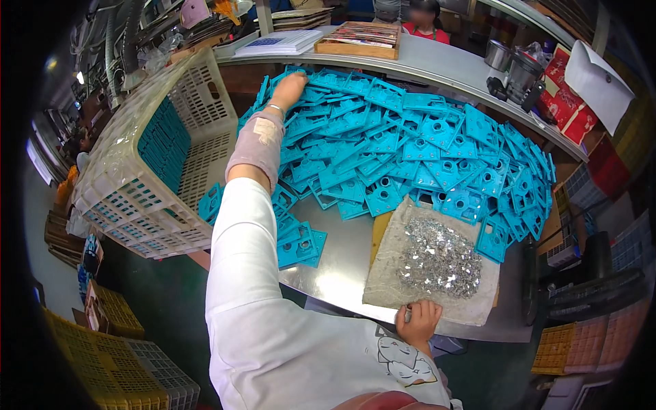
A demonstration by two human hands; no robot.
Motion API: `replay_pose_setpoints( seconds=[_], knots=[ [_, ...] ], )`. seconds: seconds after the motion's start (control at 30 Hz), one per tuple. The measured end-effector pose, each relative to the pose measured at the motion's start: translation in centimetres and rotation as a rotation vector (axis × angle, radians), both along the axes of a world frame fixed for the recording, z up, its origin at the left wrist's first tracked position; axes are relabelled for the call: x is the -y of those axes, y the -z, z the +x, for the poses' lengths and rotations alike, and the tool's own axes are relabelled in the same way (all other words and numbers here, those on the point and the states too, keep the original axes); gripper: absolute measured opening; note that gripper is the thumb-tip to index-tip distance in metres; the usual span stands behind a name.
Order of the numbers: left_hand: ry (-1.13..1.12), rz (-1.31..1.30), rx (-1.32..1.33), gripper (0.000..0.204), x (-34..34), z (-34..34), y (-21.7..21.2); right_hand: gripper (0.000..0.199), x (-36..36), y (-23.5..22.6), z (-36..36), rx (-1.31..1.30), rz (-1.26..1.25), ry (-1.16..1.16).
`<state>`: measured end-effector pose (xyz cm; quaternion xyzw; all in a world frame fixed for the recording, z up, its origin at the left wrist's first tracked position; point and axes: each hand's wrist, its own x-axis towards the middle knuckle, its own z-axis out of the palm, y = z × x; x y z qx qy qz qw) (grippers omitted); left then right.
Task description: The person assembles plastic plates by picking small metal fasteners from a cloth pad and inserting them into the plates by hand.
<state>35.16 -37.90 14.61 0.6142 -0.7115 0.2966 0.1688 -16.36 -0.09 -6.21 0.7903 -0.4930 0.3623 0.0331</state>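
Observation:
A large heap of turquoise plastic plates (383, 137), with round holes and moulded ridges, covers the metal worktable. My left hand (290, 90) stretches to the heap's far left end, its fingers closed at the edge of a turquoise plate (295, 70); the fingertips are partly hidden. On a beige cloth (383, 280) in front of the heap lies a pile of small shiny metal pieces (441, 258). My right hand (418, 322) rests at the cloth's near edge with curled fingers. Something small and greyish shows by its thumb, too small to name.
Left of the table a tilted cream plastic crate (137, 195) holds stacked turquoise plates (165, 147). A shelf (437, 58) behind the heap carries papers, a wooden tray (359, 41) and a metal cup (499, 55). Yellow crates (102, 355) stand lower left. Another person sits beyond the shelf.

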Motion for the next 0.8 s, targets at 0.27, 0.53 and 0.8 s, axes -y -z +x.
replay_pose_setpoints(
  seconds=[0.27,0.53,0.8],
  knots=[
    [0.231,-0.524,-0.274,0.030,-2.9,-5.8,2.6,0.015,0.1,0.3,0.0,0.012,0.009,0.022],
    [1.078,-0.067,-0.341,0.027,-11.5,-31.9,6.9,0.016,0.3,0.4,-0.2,0.040,0.019,0.014],
    [1.156,0.322,-0.367,0.052,-13.4,-51.1,13.6,0.015,0.0,0.6,-0.5,0.096,0.004,-0.011]
  ],
)
